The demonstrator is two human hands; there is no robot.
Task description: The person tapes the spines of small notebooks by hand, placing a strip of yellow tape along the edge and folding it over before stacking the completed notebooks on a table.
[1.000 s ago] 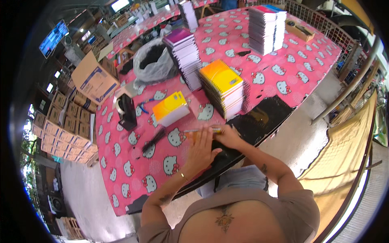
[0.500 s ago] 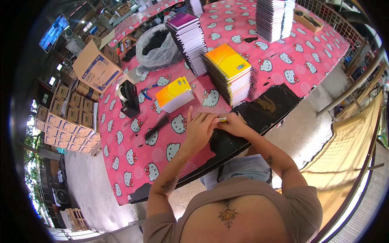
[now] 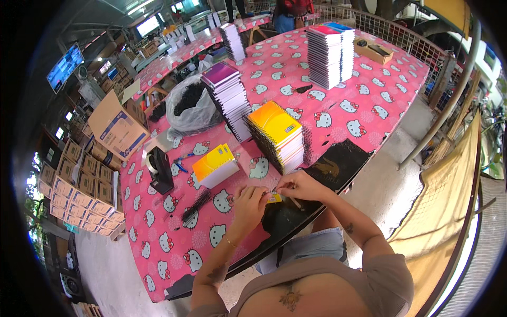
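Note:
At the table's near edge my left hand [image 3: 250, 203] is closed on a small yellow-covered notebook [image 3: 274, 198], mostly hidden under the fingers. My right hand [image 3: 299, 186] pinches at the notebook's top edge, close to the left fingertips; what lies in its fingers is too small to make out. Just ahead of my left hand stands a block of small yellow-orange notebooks [image 3: 215, 167]. Left of that hand lies a bunch of black plastic binding coils [image 3: 196, 205]. A taller stack of yellow spiral notebooks [image 3: 280, 134] rises beyond my right hand.
A purple-topped notebook stack [image 3: 227, 100] and a clear bag of black coils [image 3: 193, 108] stand farther back. A black tape dispenser [image 3: 159, 171] and blue-handled pliers [image 3: 180, 165] lie left. White notebook stacks [image 3: 330, 58] and a shallow carton [image 3: 374, 51] sit far right.
The view has tilted up, showing more of the far room. My right hand has shifted from gripping beside the left hand to a raised pinch at the notebook's edge.

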